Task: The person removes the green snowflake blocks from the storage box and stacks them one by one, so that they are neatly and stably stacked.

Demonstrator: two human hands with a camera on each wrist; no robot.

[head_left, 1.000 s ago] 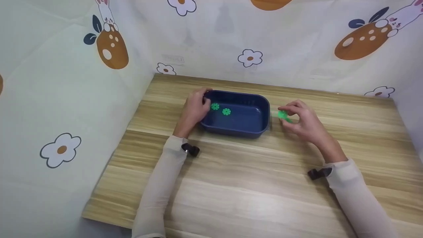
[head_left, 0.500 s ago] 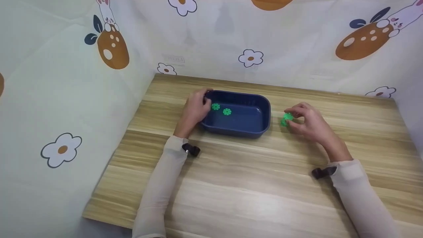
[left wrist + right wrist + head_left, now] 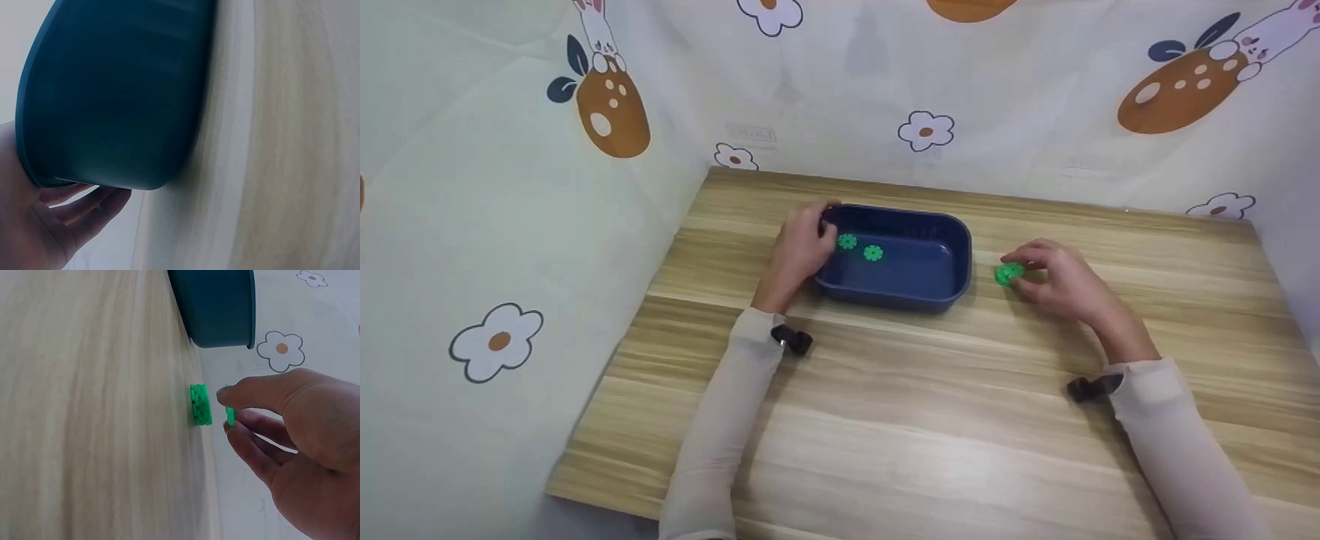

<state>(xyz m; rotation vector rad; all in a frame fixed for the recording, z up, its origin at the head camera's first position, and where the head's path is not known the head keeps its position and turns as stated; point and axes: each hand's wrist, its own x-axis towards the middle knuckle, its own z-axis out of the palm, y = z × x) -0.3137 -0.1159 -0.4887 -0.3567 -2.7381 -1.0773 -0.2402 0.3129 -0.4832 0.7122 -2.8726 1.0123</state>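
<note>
My left hand (image 3: 802, 247) grips the left end of a dark blue plastic basin (image 3: 919, 274), thumb inside and fingers around the outer wall, as the left wrist view shows. Two green snowflake discs (image 3: 873, 253) lie flat on the basin floor near that hand. Right of the basin, my right hand (image 3: 1061, 285) pinches another green snowflake disc (image 3: 229, 415) between thumb and fingers. A short stack of green discs (image 3: 200, 405) stands on the table just below it. A small gap separates the held disc from the stack in the right wrist view.
The wood-grain table (image 3: 885, 397) meets a patterned cloth wall (image 3: 840, 90) at the back and another at the left. Black wrist cameras (image 3: 793, 340) sit on both sleeves.
My right hand has shifted slightly right and toward me. The disc in its fingers now lies flatter, over the stack. My left hand and the basin stay put.
</note>
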